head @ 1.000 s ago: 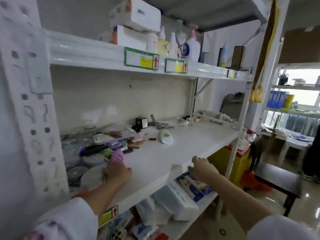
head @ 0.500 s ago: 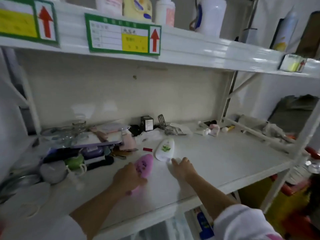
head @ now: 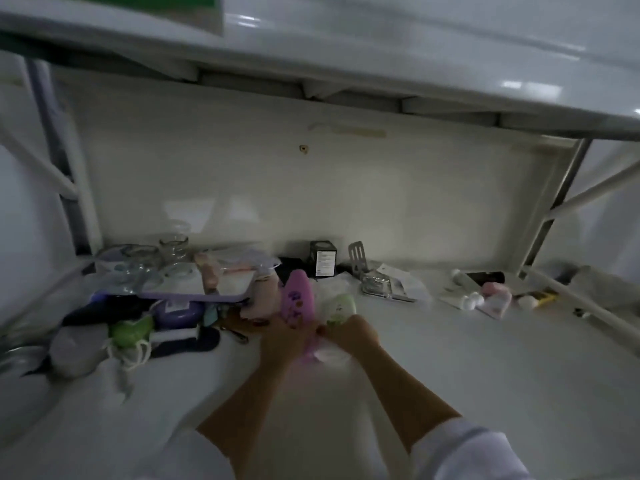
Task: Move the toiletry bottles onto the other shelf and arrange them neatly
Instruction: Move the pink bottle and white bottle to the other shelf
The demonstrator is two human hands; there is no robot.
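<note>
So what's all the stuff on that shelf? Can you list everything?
pink bottle: one, pink, held up at shelf middle
white bottle: one, white with green label, beside the pink one
black box: one, black, at the back wall
spatula: one, grey, right of the box
glass jars: a few, clear, back left
purple tray: one, purple rim, left pile
green pouch: one, green, front left
small tubes: several, white and pink, right side
left hand: one, holds the pink bottle
right hand: one, holds the white bottle
</note>
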